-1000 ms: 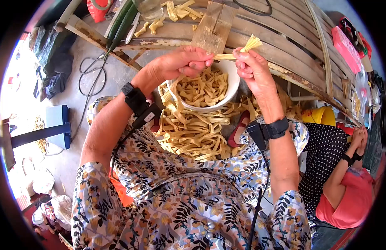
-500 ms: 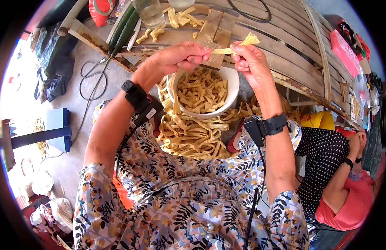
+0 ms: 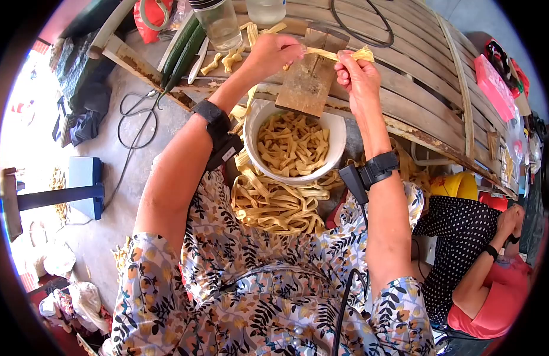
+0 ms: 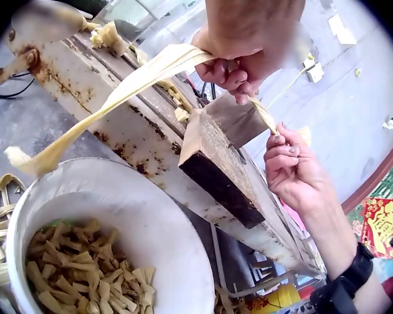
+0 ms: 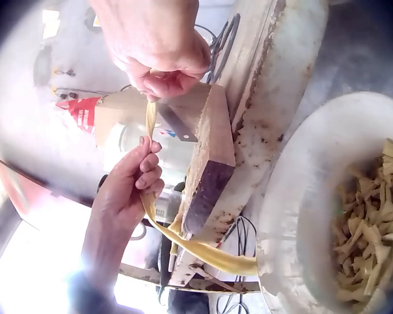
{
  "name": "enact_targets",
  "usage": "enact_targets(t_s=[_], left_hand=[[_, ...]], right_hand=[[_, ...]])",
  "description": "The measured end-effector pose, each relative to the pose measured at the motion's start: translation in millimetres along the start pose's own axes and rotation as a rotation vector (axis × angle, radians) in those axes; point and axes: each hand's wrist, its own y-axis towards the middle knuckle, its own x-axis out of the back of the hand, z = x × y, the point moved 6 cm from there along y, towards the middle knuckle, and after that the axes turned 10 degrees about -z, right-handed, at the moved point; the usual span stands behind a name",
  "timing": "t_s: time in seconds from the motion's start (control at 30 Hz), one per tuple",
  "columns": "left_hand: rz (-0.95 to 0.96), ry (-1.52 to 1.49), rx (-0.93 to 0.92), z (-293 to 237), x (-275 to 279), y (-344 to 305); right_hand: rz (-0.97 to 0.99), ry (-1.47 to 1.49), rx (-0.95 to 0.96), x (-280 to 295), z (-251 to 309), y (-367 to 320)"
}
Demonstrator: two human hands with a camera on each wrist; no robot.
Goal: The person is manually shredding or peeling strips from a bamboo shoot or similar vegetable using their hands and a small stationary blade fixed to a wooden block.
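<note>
A pale yellow, flat strip (image 3: 322,54) is stretched between the two hands, over a wooden board (image 3: 304,92) on the bench edge. My left hand (image 3: 273,54) pinches it with curled fingers; my right hand (image 3: 360,77) pinches it near a bunched, flared end (image 3: 363,54). From the left hand the strip's long tail (image 4: 111,98) hangs to the bucket rim in the left wrist view. A metal blade (image 5: 175,124) stands at the board, close to the strip in the right wrist view. Below, a white bucket (image 3: 340,139) holds many short, twisted yellow pieces (image 3: 292,145).
Long yellow strips (image 3: 274,204) lie heaped on the floor below the bucket. On the slatted bench (image 3: 417,83) are a glass jar (image 3: 221,29), cucumbers (image 3: 182,53), a white-handled knife (image 3: 197,62) and loose pieces (image 3: 232,59). Another person (image 3: 488,285) sits at the right; a yellow bucket (image 3: 455,186) stands nearby.
Both hands have moved forward from the board's near end to farther over it, keeping the strip stretched between them. The head view has shifted slightly, showing more of the board and bucket.
</note>
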Motion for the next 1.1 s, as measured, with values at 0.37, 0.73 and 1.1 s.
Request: enact_targets(t_s=[0.37, 0.73, 1.1], left_hand=[[-0.087, 0.165, -0.087, 28, -7, 8], [0.257, -0.503, 0.342, 0, -6, -62], [0.377, -0.301, 0.137, -20, -41, -100]], right_hand=[[0.005, -0.121, 0.080, -2, -18, 11], [0.187, -0.404, -0.218, 24, -6, -62], [0.268, -0.538, 0.076, 32, 10, -85]])
